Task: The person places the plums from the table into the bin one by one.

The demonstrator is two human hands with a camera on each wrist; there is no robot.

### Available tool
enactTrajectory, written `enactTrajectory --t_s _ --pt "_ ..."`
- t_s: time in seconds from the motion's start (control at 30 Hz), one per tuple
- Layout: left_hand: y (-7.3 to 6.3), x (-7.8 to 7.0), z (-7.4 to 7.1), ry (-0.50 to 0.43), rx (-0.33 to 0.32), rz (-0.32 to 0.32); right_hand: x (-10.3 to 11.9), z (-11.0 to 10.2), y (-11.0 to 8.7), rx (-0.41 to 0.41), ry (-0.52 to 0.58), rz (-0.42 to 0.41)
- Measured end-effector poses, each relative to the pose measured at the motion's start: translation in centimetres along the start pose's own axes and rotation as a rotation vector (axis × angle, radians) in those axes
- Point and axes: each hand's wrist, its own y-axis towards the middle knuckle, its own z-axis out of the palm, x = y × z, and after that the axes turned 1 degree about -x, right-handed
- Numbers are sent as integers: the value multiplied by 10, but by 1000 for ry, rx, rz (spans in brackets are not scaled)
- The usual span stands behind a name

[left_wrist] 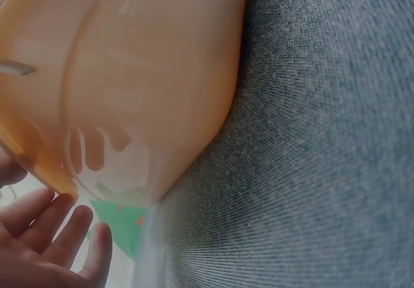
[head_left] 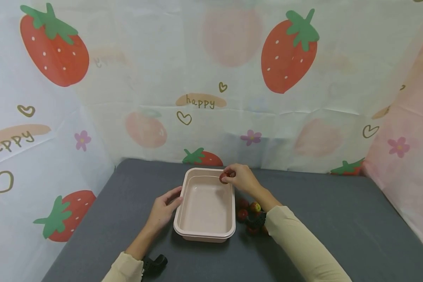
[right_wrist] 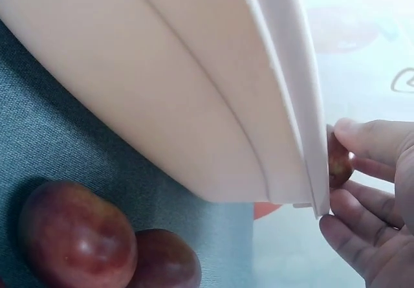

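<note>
On the dark table stands a pale pink rectangular box (head_left: 206, 207) without a lid, its inside bare. Beside its left rim is my left hand (head_left: 163, 207), fingers extended; in the left wrist view the fingertips (left_wrist: 65, 200) touch the underside of the rim. My right hand (head_left: 240, 178) pinches a small dark-red fruit (head_left: 223, 178), plum-like, over the box's far right corner. The right wrist view shows this fruit partly hidden behind the rim, between thumb and fingers. Under my right wrist lie several similar fruits (head_left: 242, 214), partly covered by the arm.
One loose fruit (head_left: 255, 206) has yellow patches. Dark wrist cameras (head_left: 155, 264) sit on both forearms. The grey cloth-covered table (head_left: 313, 211) reaches back to a hanging curtain (head_left: 204, 51) printed with strawberries, hearts and flowers, which also runs along both sides.
</note>
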Motion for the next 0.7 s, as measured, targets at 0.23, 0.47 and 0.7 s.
enactTrajectory --t_s 0.23,0.47,0.7 --pt "-2 -2 0 -5 10 14 -1 -3 -7 -45 18 -61" --pt "-3 -2 -1 -11 10 12 -3 -21 -26 -129 69 -103" --pt "-2 -4 0 3 6 -3 -13 -43 -51 -150 81 -92"
